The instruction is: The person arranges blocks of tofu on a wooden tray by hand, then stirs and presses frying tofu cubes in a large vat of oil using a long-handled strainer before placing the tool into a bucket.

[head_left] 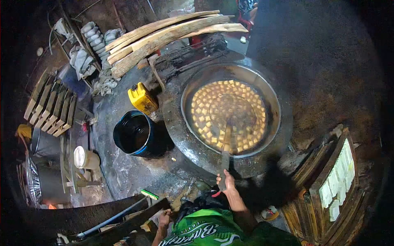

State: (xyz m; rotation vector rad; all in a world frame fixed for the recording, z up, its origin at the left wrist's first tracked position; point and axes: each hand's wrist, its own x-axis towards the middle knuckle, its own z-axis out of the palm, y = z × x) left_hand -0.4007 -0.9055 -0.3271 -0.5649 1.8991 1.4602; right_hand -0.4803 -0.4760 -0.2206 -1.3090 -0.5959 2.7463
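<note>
A wide metal wok [274, 123] of dark oil is set into a round stove. Many golden tofu cubes [205, 124] float in it, mostly in a ring. My right hand [226, 181] is closed round the handle of a long-handled skimmer [227, 143], whose round wire head lies in the oil amid the cubes. Low at the left, my left hand [165, 218] has its fingers curled, near a wooden edge by my body; whether anything is in them is hidden.
Left of the wok stand a dark bucket [116, 137] and a yellow jerrycan [141, 98]. Long split wood [172, 35] lies behind. Wooden trays with pale pieces [338, 176] are at right. A white bucket [86, 158] and a brush [150, 194] are at left.
</note>
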